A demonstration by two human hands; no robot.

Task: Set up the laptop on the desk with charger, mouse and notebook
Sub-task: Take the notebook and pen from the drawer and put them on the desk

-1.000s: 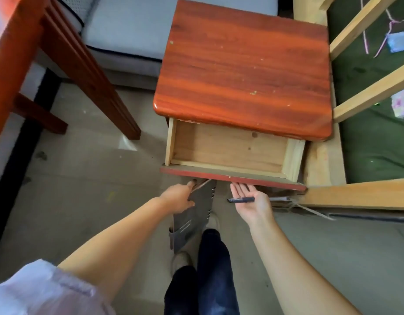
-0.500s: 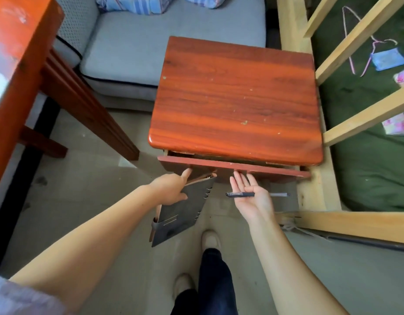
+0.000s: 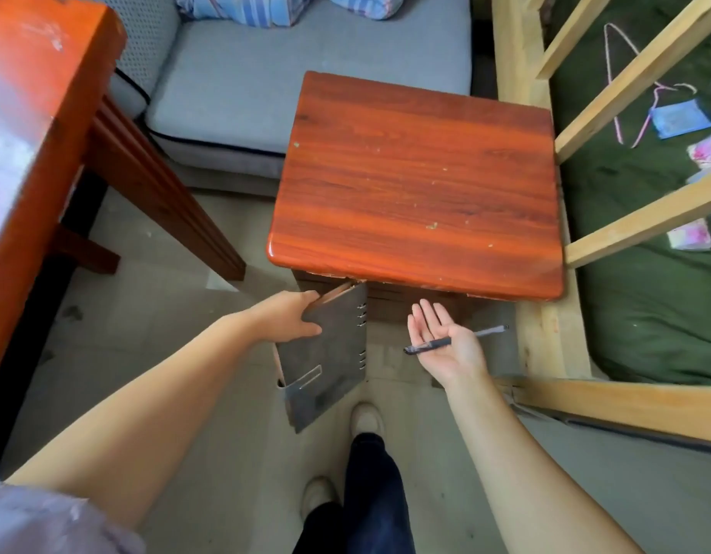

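We can read no text, label, brand or number anywhere here. The notebook [image 3: 325, 353] cover carries only a plain pale bar, and the pen [image 3: 429, 345] shows no legible print.

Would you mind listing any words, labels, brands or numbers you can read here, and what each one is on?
None can be read.
Grey ring-bound notebook in the left hand: cover shows only a pale slot mark, no lettering.
Pen across the open right hand: too small to show any print.
Pink patterned packets on the green mattress: too blurred to read.
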